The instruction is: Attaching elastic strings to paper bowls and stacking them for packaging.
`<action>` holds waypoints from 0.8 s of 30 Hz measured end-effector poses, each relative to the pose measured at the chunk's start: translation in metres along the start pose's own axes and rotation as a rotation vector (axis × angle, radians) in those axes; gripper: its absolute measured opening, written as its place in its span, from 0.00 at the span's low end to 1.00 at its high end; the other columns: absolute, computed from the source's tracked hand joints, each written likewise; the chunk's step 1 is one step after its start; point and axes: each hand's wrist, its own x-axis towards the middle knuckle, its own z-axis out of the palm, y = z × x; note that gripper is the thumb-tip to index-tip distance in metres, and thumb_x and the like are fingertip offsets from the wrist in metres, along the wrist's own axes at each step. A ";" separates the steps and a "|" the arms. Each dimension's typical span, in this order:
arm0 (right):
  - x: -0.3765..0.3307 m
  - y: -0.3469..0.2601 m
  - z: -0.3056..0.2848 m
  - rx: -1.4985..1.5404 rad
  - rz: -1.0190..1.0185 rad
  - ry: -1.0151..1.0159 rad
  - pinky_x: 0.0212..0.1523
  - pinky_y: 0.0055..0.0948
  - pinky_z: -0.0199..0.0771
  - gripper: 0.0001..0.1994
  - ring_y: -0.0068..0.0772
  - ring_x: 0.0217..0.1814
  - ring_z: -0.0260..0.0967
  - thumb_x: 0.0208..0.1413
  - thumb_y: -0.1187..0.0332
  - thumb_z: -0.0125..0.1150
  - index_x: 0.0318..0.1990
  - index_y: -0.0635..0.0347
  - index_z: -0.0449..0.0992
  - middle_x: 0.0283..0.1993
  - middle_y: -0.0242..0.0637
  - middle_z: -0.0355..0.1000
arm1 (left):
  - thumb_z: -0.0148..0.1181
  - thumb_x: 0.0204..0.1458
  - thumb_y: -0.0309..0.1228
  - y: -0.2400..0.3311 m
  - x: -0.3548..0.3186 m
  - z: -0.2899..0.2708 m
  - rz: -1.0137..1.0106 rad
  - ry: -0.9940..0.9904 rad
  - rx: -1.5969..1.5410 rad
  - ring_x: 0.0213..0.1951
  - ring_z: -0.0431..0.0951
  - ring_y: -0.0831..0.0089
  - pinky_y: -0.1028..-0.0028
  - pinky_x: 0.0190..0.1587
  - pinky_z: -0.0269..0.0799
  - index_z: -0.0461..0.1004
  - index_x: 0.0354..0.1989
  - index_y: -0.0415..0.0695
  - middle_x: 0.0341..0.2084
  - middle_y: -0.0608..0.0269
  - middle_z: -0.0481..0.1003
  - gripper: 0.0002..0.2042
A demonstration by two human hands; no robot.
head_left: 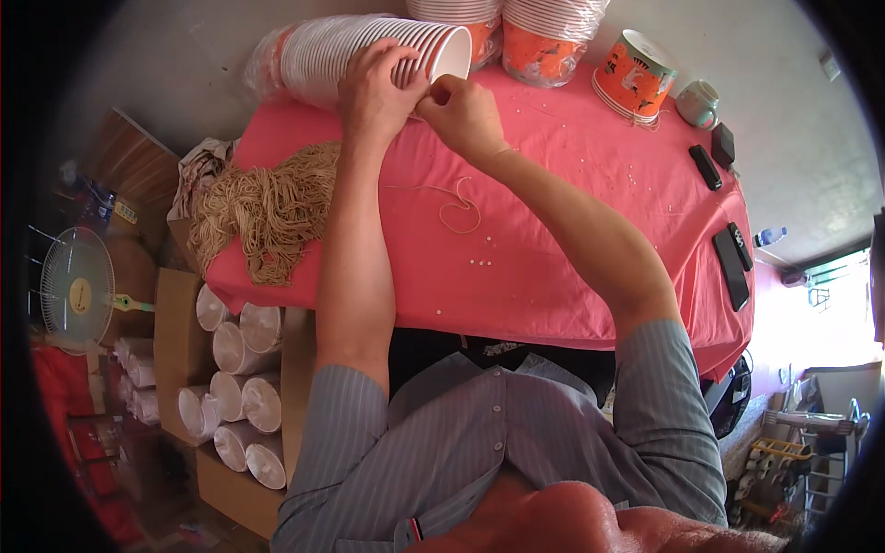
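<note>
A long stack of nested paper buckets [318, 60], partly in clear plastic wrap, lies on its side at the far left of the pink-covered table. My left hand [380, 88] curls over it near the open end, gripping it. Close beside, my right hand [466, 115] is closed in a pinch by the lower rim of the end bucket. What its fingertips hold is hidden. A heap of beige string [267, 207] lies left of my left forearm. One loose strand of string [458, 217] loops on the cloth between my arms.
Two wrapped upright bucket stacks [544, 41] and an upturned orange bucket [634, 78] stand at the back. Rightward are a mug [698, 103], a black phone [731, 267] and small black objects. White beads dot the cloth. A carton of wrapped rolls [166, 341] and a fan [78, 290] stand left.
</note>
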 end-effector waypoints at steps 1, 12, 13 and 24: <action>-0.001 0.001 -0.001 -0.012 -0.025 0.020 0.40 0.45 0.82 0.16 0.53 0.34 0.83 0.55 0.58 0.70 0.36 0.65 0.85 0.31 0.52 0.82 | 0.73 0.49 0.36 0.002 0.001 0.002 0.014 0.018 0.004 0.56 0.80 0.57 0.55 0.59 0.78 0.85 0.43 0.50 0.52 0.65 0.82 0.12; -0.017 0.006 -0.024 -0.068 0.010 0.102 0.40 0.47 0.82 0.16 0.56 0.35 0.82 0.55 0.57 0.69 0.35 0.64 0.84 0.31 0.53 0.82 | 0.71 0.48 0.35 0.004 -0.003 0.007 0.045 0.082 0.047 0.54 0.81 0.58 0.55 0.54 0.80 0.84 0.44 0.48 0.48 0.65 0.83 0.13; -0.021 0.010 -0.032 -0.044 -0.021 0.130 0.41 0.50 0.82 0.17 0.60 0.37 0.82 0.55 0.54 0.71 0.34 0.63 0.84 0.31 0.54 0.81 | 0.71 0.48 0.35 0.001 -0.002 0.007 0.037 0.082 0.050 0.54 0.81 0.58 0.55 0.54 0.80 0.84 0.44 0.48 0.48 0.65 0.83 0.13; -0.061 0.021 -0.170 -0.523 -0.390 0.165 0.36 0.39 0.82 0.05 0.40 0.35 0.83 0.61 0.70 0.65 0.44 0.53 0.82 0.42 0.34 0.84 | 0.65 0.56 0.27 0.015 0.003 -0.007 0.040 0.154 0.110 0.45 0.82 0.56 0.58 0.48 0.78 0.79 0.44 0.39 0.40 0.55 0.82 0.09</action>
